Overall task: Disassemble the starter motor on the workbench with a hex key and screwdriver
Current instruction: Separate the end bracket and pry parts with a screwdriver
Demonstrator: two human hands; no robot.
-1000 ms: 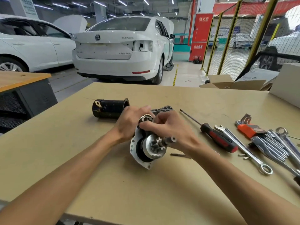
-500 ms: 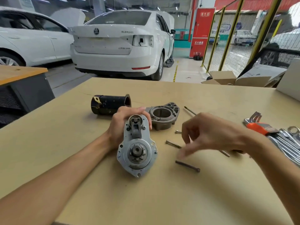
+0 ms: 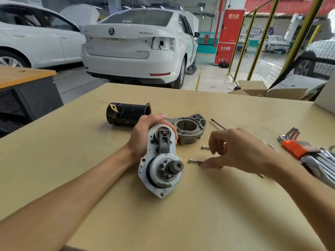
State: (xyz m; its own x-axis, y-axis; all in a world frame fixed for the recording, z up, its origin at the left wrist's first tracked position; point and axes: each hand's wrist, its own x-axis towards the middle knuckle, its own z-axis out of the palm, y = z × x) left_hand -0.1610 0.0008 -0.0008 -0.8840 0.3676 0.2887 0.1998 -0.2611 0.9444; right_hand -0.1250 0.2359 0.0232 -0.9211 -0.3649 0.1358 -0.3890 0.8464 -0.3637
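Note:
My left hand (image 3: pixel 145 134) grips the top of the starter motor's silver drive-end assembly (image 3: pixel 160 165), which stands tilted on the workbench (image 3: pixel 108 205) with its pinion gear and shaft facing me. Behind it lie the grey nose housing (image 3: pixel 188 129) and the black motor body (image 3: pixel 126 114). My right hand (image 3: pixel 237 151) hovers low over the bench, fingers loosely curled, its fingertip touching a long bolt (image 3: pixel 194 161). A second bolt (image 3: pixel 205 147) lies just beyond. The screwdriver's shaft (image 3: pixel 217 124) shows behind my right hand; its handle is hidden.
A hex key set in an orange holder (image 3: pixel 295 145) and steel wrenches (image 3: pixel 319 163) lie at the right edge. An open cardboard box (image 3: pixel 253 89) sits at the bench's far right. White cars stand beyond the bench.
The grey nose housing came off the assembly and now lies behind it. My right hand let go and moved right and down to the loose bolts. The assembly now tilts toward me.

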